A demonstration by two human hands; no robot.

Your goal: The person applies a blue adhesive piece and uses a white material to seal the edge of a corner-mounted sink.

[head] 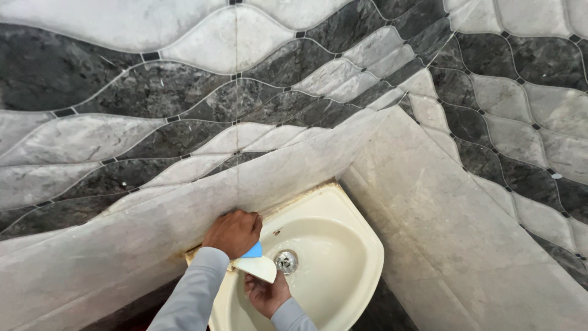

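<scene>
While the left hand (233, 232) rests as a loose fist on the back-left rim of the basin (361, 245), its fingers are curled down over the top of a small bottle (256, 263) and wrapped round it. That bottle is the thing both hands meet on: its body is a creamy off-white, close to the colour of the basin itself, and a bright blue part (252, 251), seemingly the cap or neck, shows just below the knuckles. It is tilted, the pale body pointing toward the drain (285, 262), and it hangs over the left side of the bowl, just inside the rim rather than resting on it. Whether anything is coming out of it cannot be told.

Below it, the right hand (266, 295) comes up from the front edge of the basin, palm turned upward, fingers partly bent and touching the underside of the pale body; how firmly they close on it is hidden by the bottle itself. Both forearms wear light grey sleeves (195, 291).

Set into a corner, the basin is a cream ceramic wedge with a rounded front lip, its back edges meeting pale marble-look wall panels (429, 208). A brownish stained seam runs along the back-left rim. Above the panels, wavy tiles (184, 92) in dark grey and light grey cover both walls.
</scene>
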